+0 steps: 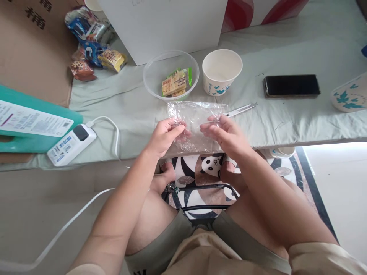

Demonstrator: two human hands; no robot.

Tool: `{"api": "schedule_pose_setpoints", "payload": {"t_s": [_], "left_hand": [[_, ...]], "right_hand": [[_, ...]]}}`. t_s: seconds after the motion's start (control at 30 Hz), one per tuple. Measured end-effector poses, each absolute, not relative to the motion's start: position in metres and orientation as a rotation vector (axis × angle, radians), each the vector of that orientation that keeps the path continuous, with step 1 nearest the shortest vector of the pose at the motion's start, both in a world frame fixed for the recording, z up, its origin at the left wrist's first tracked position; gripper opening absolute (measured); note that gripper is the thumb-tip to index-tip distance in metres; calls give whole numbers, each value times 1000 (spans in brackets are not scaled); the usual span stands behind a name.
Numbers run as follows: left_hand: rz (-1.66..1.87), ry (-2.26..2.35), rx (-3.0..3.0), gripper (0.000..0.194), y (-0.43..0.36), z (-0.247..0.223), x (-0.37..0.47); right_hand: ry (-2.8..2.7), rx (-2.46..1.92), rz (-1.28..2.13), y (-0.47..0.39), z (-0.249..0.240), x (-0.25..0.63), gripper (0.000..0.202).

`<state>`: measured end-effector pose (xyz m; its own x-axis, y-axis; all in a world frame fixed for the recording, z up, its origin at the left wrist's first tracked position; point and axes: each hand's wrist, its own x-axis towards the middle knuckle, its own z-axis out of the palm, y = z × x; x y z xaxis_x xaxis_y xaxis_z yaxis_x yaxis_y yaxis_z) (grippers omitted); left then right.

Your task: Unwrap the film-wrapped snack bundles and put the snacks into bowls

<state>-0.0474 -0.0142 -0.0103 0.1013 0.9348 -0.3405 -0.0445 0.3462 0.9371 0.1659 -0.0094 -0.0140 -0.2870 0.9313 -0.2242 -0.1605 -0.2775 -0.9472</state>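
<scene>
A thin clear plastic bag is spread between my two hands near the table's front edge. My left hand grips its left side, with the thumb on top and the fingertips partly behind the film. On the right side, my right hand holds the bag between thumb and fingers. Just beyond my right fingers lies a utility knife with a pale handle. Behind the bag stand a clear round plastic bowl with several wrapped biscuits inside and a white paper cup with blue leaf prints.
A phone and another paper cup are at the right. Snack packets lie at the back left beside a cardboard box. A white box stands behind. A power bank with a cable leans by a green container.
</scene>
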Motion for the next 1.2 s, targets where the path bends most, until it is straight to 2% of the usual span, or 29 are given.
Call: {"api": "schedule_pose_setpoints", "payload": {"t_s": [0.1, 0.27, 0.33, 0.43, 0.53, 0.6, 0.63, 0.73, 0.8, 0.83, 0.87, 0.93, 1.03, 1.13, 1.2], "left_hand": [[946, 1238, 965, 28, -13, -8, -50], [894, 1239, 1013, 24, -13, -1, -61], [981, 1213, 979, 22, -13, 2, -62], [1127, 1178, 941, 15, -11, 6, -63], [1174, 1197, 994, 10, -8, 3, -64], [1191, 1269, 1087, 13, -6, -2, -66], [1209, 1325, 1139, 17, -5, -5, -66], [1351, 1560, 1324, 18, -9, -9, -63], [1458, 1654, 1482, 10, -14, -8, -55], [1461, 1648, 1569, 5, -18, -7, -49], [1416, 1599, 1638, 3, -21, -6, -42], [1234, 1452, 1675, 24, -27, -5, -28], [981, 1195, 1480, 50, -29, -7, -14], [895, 1077, 1338, 48, -22, -10, -13], [935, 1140, 1351, 40, -17, -10, -15]], "right_hand": [[-1268, -1192, 1715, -10, -10, 168, 29], [-1149, -1132, 1748, -11, -10, 174, 23], [-1135, -1066, 1745, -11, -11, 175, 25], [-1090, -982, 1749, -12, -8, 175, 19], [-1052, -947, 1761, -12, -4, 174, 35], [-1105, -1010, 1729, -12, -4, 174, 48], [-1162, -1082, 1684, -12, -5, 174, 48], [-1319, -1343, 1450, -12, -10, 173, 25], [-1303, -1405, 1355, -13, -12, 171, 42], [-1280, -1391, 1365, -14, -12, 170, 45], [-1262, -1354, 1405, -15, -12, 168, 40], [-1253, -1221, 1534, -17, -11, 166, 25], [-1187, -918, 1760, -19, -10, 164, 32], [-1134, -742, 1875, -21, -9, 164, 30], [-1132, -804, 1803, -20, -7, 164, 24]]}}
